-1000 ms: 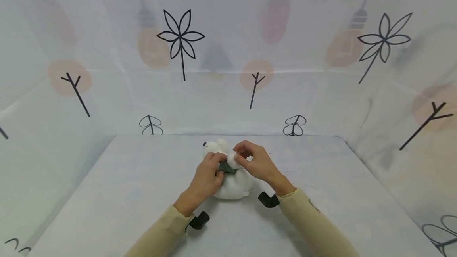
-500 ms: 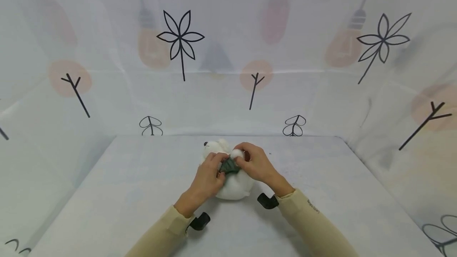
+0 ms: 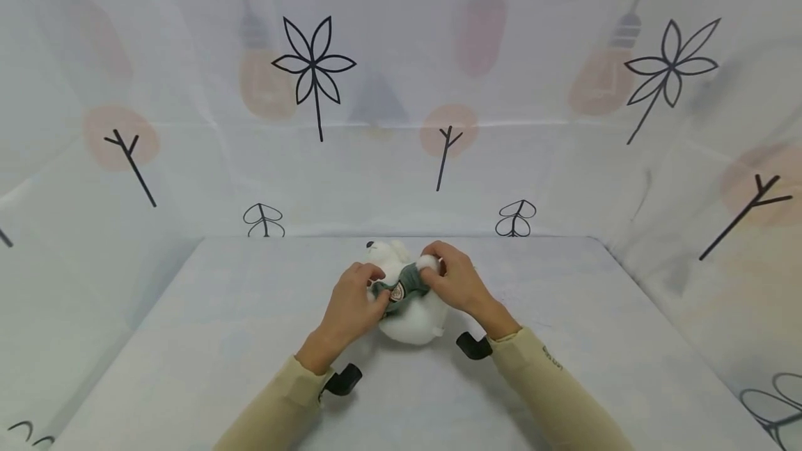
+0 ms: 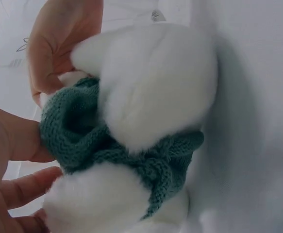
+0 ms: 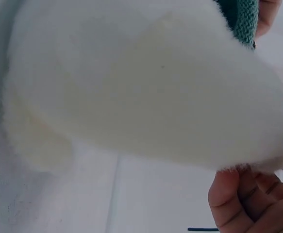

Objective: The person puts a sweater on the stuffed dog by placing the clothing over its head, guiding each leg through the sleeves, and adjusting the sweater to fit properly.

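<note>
A white plush bear [image 3: 413, 322] sits on the white table, its dark-nosed head tipped to the left. Bunched around its upper body is a green knitted garment [image 3: 412, 280] with a round badge [image 3: 397, 291]. My left hand [image 3: 351, 303] pinches the garment's edge, thumb beside the badge. In the left wrist view, the knit forms an open loop near the left thumb [image 4: 24, 138]. My right hand [image 3: 459, 282] grips the end of the bear's raised white arm [image 3: 428, 263]. That arm fills much of the right wrist view, right fingers [image 5: 226, 196] curled at its tip.
A white tabletop [image 3: 188, 339] spreads around the bear. Pale printed cloth [image 3: 376, 179] with flower and twig drawings stands behind and at both sides. A black wrist mount [image 3: 343, 380] sticks out at the left cuff, another [image 3: 473, 345] at the right.
The garment is spread wider, and its badge now shows. My left hand has shifted slightly left and the right hand slightly right with the bear's arm. The bear has turned a little.
</note>
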### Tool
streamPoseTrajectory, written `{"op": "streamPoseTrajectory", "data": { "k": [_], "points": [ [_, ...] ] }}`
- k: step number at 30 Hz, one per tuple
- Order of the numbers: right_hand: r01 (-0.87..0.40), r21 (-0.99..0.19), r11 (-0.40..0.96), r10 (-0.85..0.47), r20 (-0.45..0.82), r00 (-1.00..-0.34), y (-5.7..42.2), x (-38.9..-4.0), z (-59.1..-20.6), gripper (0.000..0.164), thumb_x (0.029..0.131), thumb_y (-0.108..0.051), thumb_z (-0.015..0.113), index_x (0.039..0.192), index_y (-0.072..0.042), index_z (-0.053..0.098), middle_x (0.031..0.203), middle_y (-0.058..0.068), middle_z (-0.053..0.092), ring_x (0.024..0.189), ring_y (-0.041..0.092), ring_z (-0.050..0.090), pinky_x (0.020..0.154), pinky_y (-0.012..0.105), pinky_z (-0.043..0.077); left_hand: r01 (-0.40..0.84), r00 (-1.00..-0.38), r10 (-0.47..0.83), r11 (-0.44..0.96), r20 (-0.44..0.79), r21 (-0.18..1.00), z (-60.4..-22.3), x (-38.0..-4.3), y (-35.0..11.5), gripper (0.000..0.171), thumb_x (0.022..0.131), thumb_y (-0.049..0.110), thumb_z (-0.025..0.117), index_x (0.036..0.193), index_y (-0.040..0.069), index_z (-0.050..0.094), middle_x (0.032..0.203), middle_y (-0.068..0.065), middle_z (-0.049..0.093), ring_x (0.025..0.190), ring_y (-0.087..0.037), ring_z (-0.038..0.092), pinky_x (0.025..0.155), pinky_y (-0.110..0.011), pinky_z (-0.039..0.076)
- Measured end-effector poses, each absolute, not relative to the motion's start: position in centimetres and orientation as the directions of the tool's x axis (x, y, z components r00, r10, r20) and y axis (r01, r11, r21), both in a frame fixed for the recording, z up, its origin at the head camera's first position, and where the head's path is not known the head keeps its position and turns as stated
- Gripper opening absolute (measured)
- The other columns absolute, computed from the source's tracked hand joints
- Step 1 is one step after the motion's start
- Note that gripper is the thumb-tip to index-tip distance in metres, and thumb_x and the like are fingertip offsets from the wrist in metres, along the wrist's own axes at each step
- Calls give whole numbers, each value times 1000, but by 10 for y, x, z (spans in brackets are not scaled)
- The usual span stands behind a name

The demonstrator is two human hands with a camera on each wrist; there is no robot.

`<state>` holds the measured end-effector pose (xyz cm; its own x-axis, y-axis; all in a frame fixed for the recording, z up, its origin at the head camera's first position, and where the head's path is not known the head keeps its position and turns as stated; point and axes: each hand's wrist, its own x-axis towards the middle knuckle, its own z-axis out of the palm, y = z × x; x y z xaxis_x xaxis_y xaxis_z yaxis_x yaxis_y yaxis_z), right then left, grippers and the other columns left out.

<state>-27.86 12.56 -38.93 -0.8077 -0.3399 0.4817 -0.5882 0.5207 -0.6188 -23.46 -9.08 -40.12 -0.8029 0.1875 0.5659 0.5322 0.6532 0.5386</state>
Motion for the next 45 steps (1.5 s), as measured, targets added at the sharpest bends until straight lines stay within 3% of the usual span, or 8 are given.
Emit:
{"op": "streamPoseTrajectory", "data": {
  "k": [11, 19, 29, 38, 42, 45],
  "points": [
    [-566, -627, 536, -348, 447, -824, 133, -283, -387, 16, 88, -15, 59, 104, -17, 60, 84, 0, 54, 57, 17, 45, 50, 32, 41, 355, -920, 152, 715, 362, 602, -393, -232, -96, 21, 85, 23, 66, 95, 6, 62, 90, -7, 58, 80, -20, 54, 69, -38, 46],
    [-556, -630, 542, -383, 404, -831, 136, -283, -384, 17, 88, -17, 61, 104, -19, 61, 91, 0, 57, 57, 16, 48, 50, 31, 43, 284, -955, 139, 688, 263, 668, -389, -231, -99, 14, 78, 15, 61, 89, 8, 55, 84, -4, 53, 76, -18, 48, 67, -33, 42],
    [-575, -625, 528, -388, 424, -818, 137, -281, -381, 19, 84, -9, 62, 100, -18, 60, 93, 1, 56, 62, 16, 48, 54, 30, 43, 327, -933, 103, 639, 344, 696, -387, -232, -101, 20, 72, 6, 66, 91, 8, 61, 86, -4, 55, 79, -19, 49, 69, -34, 43],
    [-660, -600, 453, -388, 534, -751, 131, -286, -391, 24, 78, 2, 61, 95, -14, 57, 98, 3, 51, 83, 17, 50, 71, 36, 51, 521, -781, 86, 636, 619, 569, -387, -240, -106, 24, 67, -10, 68, 83, 6, 62, 84, -7, 54, 77, -22, 53, 68, -37, 46],
    [-643, -592, 486, -425, 482, -766, 129, -286, -393, 20, 77, -5, 66, 88, -18, 55, 92, 0, 49, 83, 16, 48, 73, 39, 49, 508, -798, 118, 660, 591, 553, -389, -241, -106, 25, 65, -10, 68, 78, 8, 59, 83, -4, 51, 75, -19, 51, 68, -35, 46],
    [-651, -568, 503, -436, 484, -759, 129, -285, -393, 14, 83, -19, 69, 84, -20, 55, 91, -3, 50, 85, 15, 49, 76, 40, 48, 492, -821, 138, 665, 554, 563, -390, -241, -106, 19, 70, -2, 70, 76, 10, 57, 81, -2, 50, 72, -17, 48, 65, -33, 44]
  ]
}}
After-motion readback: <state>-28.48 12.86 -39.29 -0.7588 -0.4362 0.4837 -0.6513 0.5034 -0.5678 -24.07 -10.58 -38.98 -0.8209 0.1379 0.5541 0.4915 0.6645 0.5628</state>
